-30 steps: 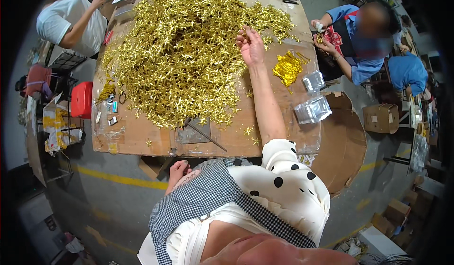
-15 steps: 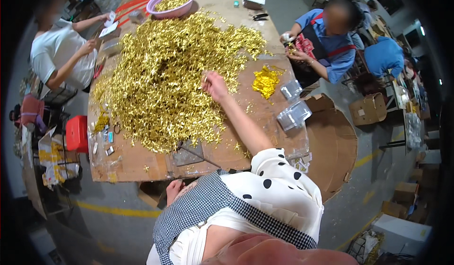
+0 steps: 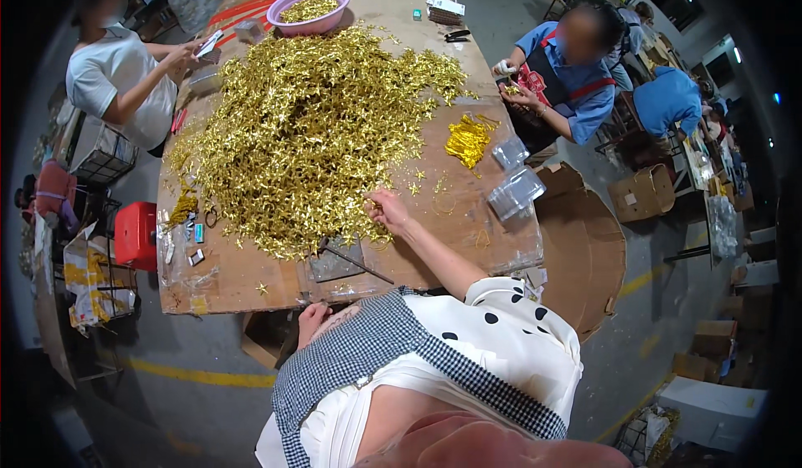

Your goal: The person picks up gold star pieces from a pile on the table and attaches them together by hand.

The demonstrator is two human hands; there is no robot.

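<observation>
A large heap of shiny gold star-shaped pieces [image 3: 292, 125] covers much of the brown tabletop [image 3: 434, 251]. At the heap's near right edge is my right hand [image 3: 388, 212], its fingers bent and drawn together against the gold pieces. What lies between the fingertips is too small to make out. My left hand [image 3: 314, 319] is low by the table's near edge, in front of my checked apron; its fingers are mostly hidden. Between the hands, a dark thin rod [image 3: 357, 263] lies across a grey flat plate [image 3: 336, 261].
A pink basin [image 3: 309, 10] with gold pieces stands at the far side. Yellow-gold strands [image 3: 472, 140] and clear plastic boxes [image 3: 515, 192] lie at right. One person [image 3: 125, 75] stands left; another [image 3: 568, 67] sits right, handling small pieces. A cardboard box [image 3: 581, 251] stands beside the table.
My right hand has come back toward me, from the heap's right side to its near edge. The left-hand person has brought both hands together at a white object.
</observation>
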